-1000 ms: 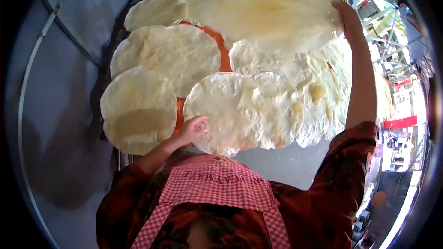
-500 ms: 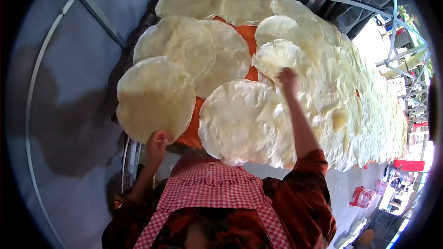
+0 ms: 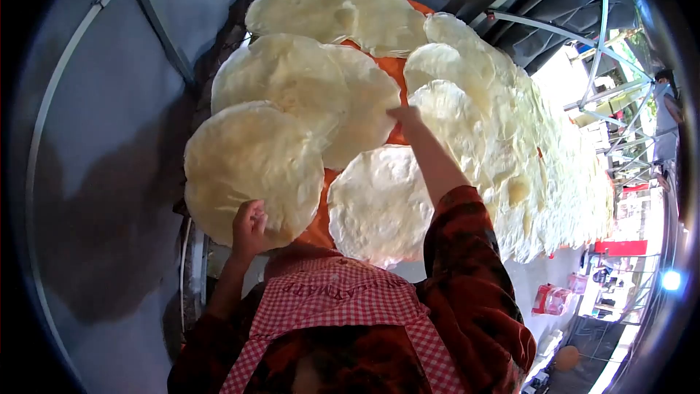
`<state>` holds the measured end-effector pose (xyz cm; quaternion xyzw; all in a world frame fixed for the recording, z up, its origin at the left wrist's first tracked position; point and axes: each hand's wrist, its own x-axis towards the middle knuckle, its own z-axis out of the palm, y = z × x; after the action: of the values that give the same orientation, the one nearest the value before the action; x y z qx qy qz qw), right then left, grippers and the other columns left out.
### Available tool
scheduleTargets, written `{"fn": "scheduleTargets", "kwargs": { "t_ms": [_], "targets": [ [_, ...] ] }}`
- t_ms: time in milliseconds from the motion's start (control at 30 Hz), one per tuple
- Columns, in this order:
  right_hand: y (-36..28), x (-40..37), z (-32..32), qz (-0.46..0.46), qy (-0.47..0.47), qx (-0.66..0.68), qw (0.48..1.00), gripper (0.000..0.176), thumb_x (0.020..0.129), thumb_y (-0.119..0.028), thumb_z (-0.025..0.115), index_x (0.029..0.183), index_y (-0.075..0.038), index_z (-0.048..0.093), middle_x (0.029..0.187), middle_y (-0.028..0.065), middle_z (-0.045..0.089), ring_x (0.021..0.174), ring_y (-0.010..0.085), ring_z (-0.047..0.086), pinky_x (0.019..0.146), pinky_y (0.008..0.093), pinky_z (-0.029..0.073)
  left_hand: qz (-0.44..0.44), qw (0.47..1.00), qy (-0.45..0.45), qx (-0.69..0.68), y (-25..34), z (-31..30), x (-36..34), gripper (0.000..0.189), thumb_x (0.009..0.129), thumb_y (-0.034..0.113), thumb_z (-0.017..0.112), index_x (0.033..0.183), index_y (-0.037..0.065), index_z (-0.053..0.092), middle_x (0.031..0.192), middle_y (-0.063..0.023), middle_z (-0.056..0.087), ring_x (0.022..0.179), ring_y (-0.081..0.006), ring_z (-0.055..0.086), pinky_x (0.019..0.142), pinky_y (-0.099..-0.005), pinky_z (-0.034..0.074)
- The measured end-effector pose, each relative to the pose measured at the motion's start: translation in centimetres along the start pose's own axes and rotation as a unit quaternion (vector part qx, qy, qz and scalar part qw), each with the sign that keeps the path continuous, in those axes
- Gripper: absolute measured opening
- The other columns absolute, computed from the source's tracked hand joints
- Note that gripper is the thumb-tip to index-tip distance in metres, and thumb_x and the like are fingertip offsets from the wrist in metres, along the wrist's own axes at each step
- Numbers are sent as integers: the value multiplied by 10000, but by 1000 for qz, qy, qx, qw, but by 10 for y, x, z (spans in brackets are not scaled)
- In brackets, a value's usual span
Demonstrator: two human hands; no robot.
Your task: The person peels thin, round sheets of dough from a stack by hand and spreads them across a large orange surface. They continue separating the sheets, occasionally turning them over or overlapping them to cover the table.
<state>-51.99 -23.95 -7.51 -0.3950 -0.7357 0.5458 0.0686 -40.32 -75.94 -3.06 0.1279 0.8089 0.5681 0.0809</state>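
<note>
Several thin, pale round flatbreads lie overlapping on an orange cloth. My left hand grips the near edge of the nearest left flatbread. My right hand reaches forward and pinches the edge of a middle flatbread, beside another round. A further flatbread lies just under my right forearm. I wear a dark red patterned sleeve and a red-and-white checked apron.
Grey tarpaulin with metal poles walls the left side. More flatbreads stretch to the right. Beyond them are a street, metal frames and a person standing far right.
My right hand came back from the far right stack to the middle flatbread. My left hand moved left and took hold of the near left flatbread's edge, which now lifts slightly.
</note>
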Motion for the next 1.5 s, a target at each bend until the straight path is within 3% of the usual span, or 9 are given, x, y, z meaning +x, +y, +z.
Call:
{"fn": "scheduleTargets", "kwargs": {
  "t_ms": [200, 333, 367, 567, 700, 867, 933, 1100, 1500],
  "targets": [
    [-281, -104, 1, -359, -53, -73, 929, 224, 753, -203, 623, 859, -9, 655, 707, 62, 616, 618, 138, 564, 582, 330, 472, -77, 978, -19, -191, 12, -21, 42, 260, 851, 28, 566, 1109, 36, 537, 1005, -76, 560, 831, -145, 571, 695, -270, 484],
    [-367, -194, 20, -645, 34, -233, 727, 233, 720, -217, 615, 835, -16, 641, 752, 181, 639, 683, 352, 623, 647, 427, 489, -170, 916, -25, -363, 48, -29, 75, 315, 890, 128, 543, 1185, 38, 479, 1118, -88, 530, 930, -182, 577, 751, -317, 497],
    [-383, -252, 20, -540, -14, -211, 815, 270, 837, -191, 485, 1027, -27, 586, 835, 291, 575, 825, 454, 568, 701, 456, 456, -179, 902, -23, -392, 53, -27, 79, 328, 895, 146, 538, 1198, 42, 467, 1133, -87, 522, 945, -187, 574, 761, -321, 496],
    [-327, -296, 43, -596, 26, -376, 709, 126, 731, -142, 553, 734, -25, 602, 694, 133, 612, 628, 325, 619, 559, 420, 498, -138, 657, -161, -723, 93, -23, 93, 786, 840, 630, 422, 1422, 141, 223, 1415, -175, 291, 1262, -391, 331, 1009, -618, 267],
    [-189, -345, 92, -684, -208, -344, 608, 319, 742, -213, 615, 1009, -39, 597, 1184, 135, 539, 937, 285, 585, 755, 391, 497, -71, 651, -168, -737, 67, -25, 80, 739, 856, 591, 428, 1411, 133, 257, 1430, -139, 295, 1284, -348, 320, 1045, -552, 256],
    [-97, -219, -16, -285, -203, -212, 912, 297, 764, -253, 642, 1003, -77, 649, 994, 130, 644, 855, 276, 623, 765, 349, 473, -234, 687, 5, -688, 57, -27, 40, 664, 889, 518, 437, 1400, 122, 287, 1433, -111, 311, 1288, -324, 326, 1054, -496, 278],
    [-40, -130, -107, -195, 34, -140, 970, 215, 782, -189, 579, 957, -91, 654, 904, 127, 657, 796, 291, 623, 701, 368, 477, -282, 690, 41, -666, 52, -25, 26, 634, 902, 489, 441, 1396, 117, 298, 1434, -99, 317, 1290, -315, 329, 1057, -474, 287],
    [72, 10, -283, -57, 300, -390, 869, 308, 731, -280, 646, 905, -28, 616, 917, 184, 645, 885, 337, 616, 737, 430, 473, -313, 726, 10, -613, 12, -23, 9, 545, 915, 417, 447, 1346, 92, 368, 1352, -106, 436, 1215, -320, 435, 961, -515, 398],
    [103, 92, -284, 30, 97, -315, 944, 363, 613, -246, 793, 764, 42, 631, 663, 129, 620, 553, 208, 578, 482, 382, 451, -307, 728, 71, -609, 0, -5, -3, 479, 916, 318, 463, 1322, 74, 388, 1311, -116, 472, 1177, -295, 478, 890, -453, 475]
  ]
}}
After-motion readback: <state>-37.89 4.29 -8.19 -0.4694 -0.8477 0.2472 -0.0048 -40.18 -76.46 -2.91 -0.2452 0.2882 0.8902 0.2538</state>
